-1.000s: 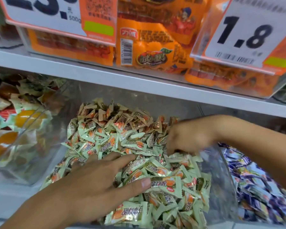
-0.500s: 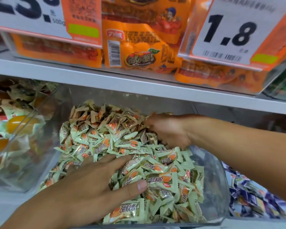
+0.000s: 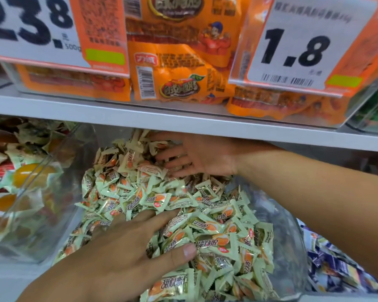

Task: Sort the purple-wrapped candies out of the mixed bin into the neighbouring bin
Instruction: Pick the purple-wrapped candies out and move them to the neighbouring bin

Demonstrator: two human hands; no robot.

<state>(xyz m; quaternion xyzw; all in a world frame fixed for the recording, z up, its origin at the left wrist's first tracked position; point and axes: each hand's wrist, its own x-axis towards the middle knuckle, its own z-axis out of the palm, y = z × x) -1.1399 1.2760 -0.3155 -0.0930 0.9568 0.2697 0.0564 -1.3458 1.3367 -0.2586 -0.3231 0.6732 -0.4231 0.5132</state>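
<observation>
A clear plastic bin (image 3: 277, 236) sits in the middle of the lower shelf, heaped above its rim with pale green wrapped candies printed with an orange fruit (image 3: 172, 201). Its transparent right wall rises between this heap and the neighbouring bin of purple-and-blue wrapped candies (image 3: 336, 269), which shows only at the lower right edge, partly behind the right forearm. On the left, another clear bin (image 3: 42, 171) of yellow and orange wrapped sweets stands just beside the middle one, their walls close together.

The grey edge of the upper shelf (image 3: 183, 125) runs right above the back of the heap, leaving only a low gap there. The right hand (image 3: 196, 158) reaches into that gap, fingers spread and straight, lying flat on the candies at the back of the pile, holding nothing. The left hand (image 3: 127, 247) rests palm down on the front of the heap, fingers extended and partly sunk among the wrappers, thumb laid out to the right, gripping nothing.

No purple wrapper can be made out among the green candies on the surface of the middle bin. Orange snack packets (image 3: 172, 68) and two large price tags (image 3: 292, 46) fill the upper shelf.
</observation>
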